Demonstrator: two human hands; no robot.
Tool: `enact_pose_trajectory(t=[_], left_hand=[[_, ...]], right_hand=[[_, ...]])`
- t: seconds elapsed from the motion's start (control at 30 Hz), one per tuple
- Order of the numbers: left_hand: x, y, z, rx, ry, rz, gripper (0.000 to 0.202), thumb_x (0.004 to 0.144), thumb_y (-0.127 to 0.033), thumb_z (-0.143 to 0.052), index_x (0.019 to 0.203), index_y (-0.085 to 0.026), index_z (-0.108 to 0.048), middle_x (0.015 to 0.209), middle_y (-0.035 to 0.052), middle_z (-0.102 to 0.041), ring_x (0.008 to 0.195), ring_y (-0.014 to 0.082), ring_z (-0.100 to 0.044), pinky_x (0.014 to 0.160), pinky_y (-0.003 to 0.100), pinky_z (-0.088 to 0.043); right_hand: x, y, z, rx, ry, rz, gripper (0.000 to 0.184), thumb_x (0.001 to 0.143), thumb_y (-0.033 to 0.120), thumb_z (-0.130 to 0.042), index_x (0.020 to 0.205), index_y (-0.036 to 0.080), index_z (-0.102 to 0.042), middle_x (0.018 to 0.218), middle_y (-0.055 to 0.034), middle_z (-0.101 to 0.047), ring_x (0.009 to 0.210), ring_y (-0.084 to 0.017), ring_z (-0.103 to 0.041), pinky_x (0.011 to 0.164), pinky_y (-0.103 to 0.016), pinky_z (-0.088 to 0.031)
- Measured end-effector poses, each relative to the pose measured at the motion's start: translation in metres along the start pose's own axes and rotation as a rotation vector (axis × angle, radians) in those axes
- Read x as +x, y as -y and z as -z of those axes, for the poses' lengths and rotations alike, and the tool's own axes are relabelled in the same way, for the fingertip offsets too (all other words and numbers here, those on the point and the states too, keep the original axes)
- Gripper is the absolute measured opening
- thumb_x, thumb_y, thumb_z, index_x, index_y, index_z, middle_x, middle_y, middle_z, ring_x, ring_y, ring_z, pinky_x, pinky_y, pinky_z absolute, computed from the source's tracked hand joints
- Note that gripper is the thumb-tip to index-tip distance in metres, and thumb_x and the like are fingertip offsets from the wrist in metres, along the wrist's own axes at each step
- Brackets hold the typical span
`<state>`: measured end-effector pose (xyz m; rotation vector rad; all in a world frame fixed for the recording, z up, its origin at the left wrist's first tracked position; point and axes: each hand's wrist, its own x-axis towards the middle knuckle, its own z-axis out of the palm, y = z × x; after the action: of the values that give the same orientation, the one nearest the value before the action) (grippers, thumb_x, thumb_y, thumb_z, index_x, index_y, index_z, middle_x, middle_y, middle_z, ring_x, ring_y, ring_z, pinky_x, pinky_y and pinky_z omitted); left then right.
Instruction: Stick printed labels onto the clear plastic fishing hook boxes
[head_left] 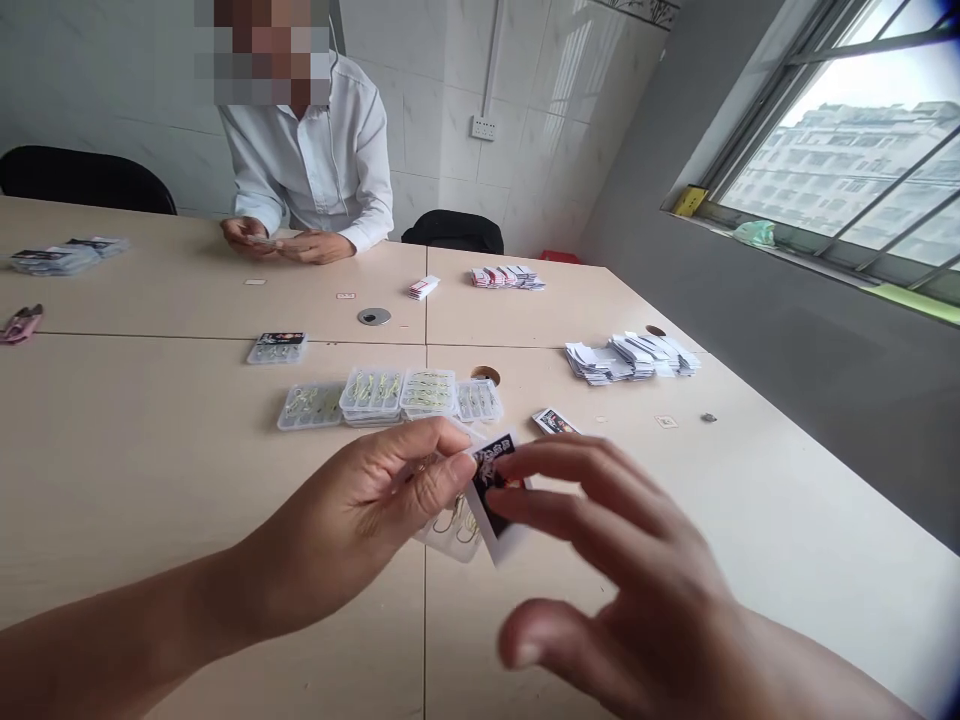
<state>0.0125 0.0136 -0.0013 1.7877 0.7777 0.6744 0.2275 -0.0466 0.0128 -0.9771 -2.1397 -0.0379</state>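
Note:
My left hand (pixel 397 500) grips a clear plastic box of fishing hooks (pixel 454 530) above the table. Its thumb also presses the edge of a black-and-white printed card (pixel 495 500), which lies tilted beside the box. Two fingertips of my right hand (pixel 637 540) touch the face of the card, while its thumb stands apart below with the fingers spread. Just beyond my hands are several clear hook boxes (pixel 373 388) with pale yellowish contents. A few more printed cards (pixel 555 422) lie to the right of them. Part of the held box is hidden by my left fingers.
White paper bundles (pixel 634 358) lie at the right, with red-marked papers (pixel 508 277) farther back. One labelled box (pixel 277 347) sits left of centre; packed boxes (pixel 67 255) and pink-handled cutters (pixel 22 325) are far left. Across the table (pixel 187 450), a person in a white shirt (pixel 315 160) handles something small.

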Motion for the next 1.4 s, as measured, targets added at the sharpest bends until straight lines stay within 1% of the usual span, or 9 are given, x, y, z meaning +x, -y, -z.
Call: enact_pose_trajectory(t=[0.13, 0.27, 0.4, 0.5, 0.73, 0.97, 1.2, 1.27, 1.4], left_hand=[[-0.006, -0.006, 0.004, 0.03, 0.08, 0.032, 0.03, 0.107, -0.046, -0.049, 0.095, -0.026, -0.066, 0.09, -0.0021, -0.067, 0.089, 0.0174, -0.064, 0.075, 0.024, -0.05], [-0.009, -0.006, 0.004, 0.094, 0.048, -0.04, 0.029, 0.108, -0.043, -0.047, 0.092, -0.027, -0.066, 0.087, -0.003, -0.069, 0.083, 0.0163, -0.066, 0.071, 0.024, -0.051], [-0.01, 0.002, 0.0, 0.241, -0.132, -0.199, 0.009, 0.101, -0.037, -0.062, 0.109, -0.033, -0.064, 0.104, -0.0045, -0.075, 0.096, 0.0174, -0.07, 0.081, 0.024, -0.055], [-0.01, 0.006, -0.003, 0.371, -0.274, -0.298, 0.027, 0.097, -0.036, -0.071, 0.121, -0.039, -0.059, 0.115, -0.0068, -0.075, 0.101, 0.0168, -0.072, 0.092, 0.023, -0.055], [-0.008, 0.004, -0.004, 0.47, -0.262, -0.339, 0.019, 0.099, -0.042, -0.068, 0.112, -0.038, -0.056, 0.106, -0.0101, -0.076, 0.091, 0.0113, -0.073, 0.085, 0.018, -0.056], [-0.005, 0.003, -0.003, 0.414, -0.272, -0.318, 0.025, 0.092, -0.049, -0.075, 0.106, -0.034, -0.062, 0.095, -0.0094, -0.077, 0.077, 0.011, -0.072, 0.075, 0.018, -0.055], [-0.004, -0.001, -0.004, 0.383, -0.245, -0.343, 0.013, 0.096, -0.031, -0.074, 0.097, -0.03, -0.061, 0.084, -0.0101, -0.074, 0.069, 0.0083, -0.069, 0.067, 0.015, -0.053], [-0.005, 0.001, -0.004, 0.388, -0.243, -0.376, 0.012, 0.097, -0.022, -0.071, 0.097, -0.028, -0.06, 0.083, -0.0096, -0.072, 0.068, 0.0072, -0.067, 0.065, 0.014, -0.052], [-0.006, 0.004, -0.005, 0.4, -0.218, -0.445, 0.017, 0.097, -0.01, -0.064, 0.1, -0.026, -0.059, 0.085, -0.0082, -0.069, 0.07, 0.0063, -0.066, 0.066, 0.014, -0.051]], right_hand=[[0.006, -0.002, 0.011, 0.07, -0.019, -0.17, 0.019, 0.102, 0.033, -0.064, 0.119, 0.03, -0.071, 0.119, -0.0075, -0.074, 0.105, -0.021, -0.074, 0.083, -0.03, -0.064], [0.001, -0.008, 0.005, 0.298, -0.058, -0.286, 0.021, 0.096, 0.017, -0.07, 0.108, 0.033, -0.074, 0.092, -0.0002, -0.076, 0.08, -0.016, -0.072, 0.061, -0.024, -0.06], [0.001, -0.012, -0.003, 0.554, -0.105, -0.413, 0.016, 0.09, 0.016, -0.077, 0.093, 0.032, -0.076, 0.079, 0.0029, -0.076, 0.069, -0.014, -0.069, 0.061, -0.025, -0.058], [0.005, -0.018, -0.006, 0.79, -0.056, -0.547, 0.013, 0.088, 0.017, -0.08, 0.089, 0.029, -0.077, 0.075, 0.0025, -0.076, 0.065, -0.015, -0.07, 0.06, -0.027, -0.059], [0.005, -0.026, -0.012, 1.163, -0.009, -0.683, 0.009, 0.088, 0.018, -0.082, 0.089, 0.027, -0.079, 0.078, 0.0034, -0.075, 0.071, -0.008, -0.069, 0.067, -0.016, -0.06], [0.004, -0.023, -0.013, 1.19, -0.006, -0.714, 0.008, 0.088, 0.021, -0.083, 0.091, 0.028, -0.08, 0.077, 0.0035, -0.075, 0.071, -0.008, -0.069, 0.068, -0.015, -0.059], [0.006, -0.021, -0.012, 1.041, 0.008, -0.689, 0.006, 0.088, 0.023, -0.082, 0.088, 0.027, -0.078, 0.073, 0.0019, -0.074, 0.066, -0.013, -0.069, 0.061, -0.023, -0.059], [0.006, -0.019, -0.01, 0.893, 0.012, -0.617, 0.007, 0.088, 0.02, -0.08, 0.09, 0.025, -0.076, 0.074, 0.0019, -0.074, 0.066, -0.013, -0.068, 0.062, -0.025, -0.058], [0.003, -0.016, -0.01, 0.575, -0.029, -0.33, 0.014, 0.089, 0.009, -0.076, 0.093, 0.021, -0.071, 0.082, 0.0015, -0.071, 0.076, -0.01, -0.066, 0.069, -0.022, -0.055]])
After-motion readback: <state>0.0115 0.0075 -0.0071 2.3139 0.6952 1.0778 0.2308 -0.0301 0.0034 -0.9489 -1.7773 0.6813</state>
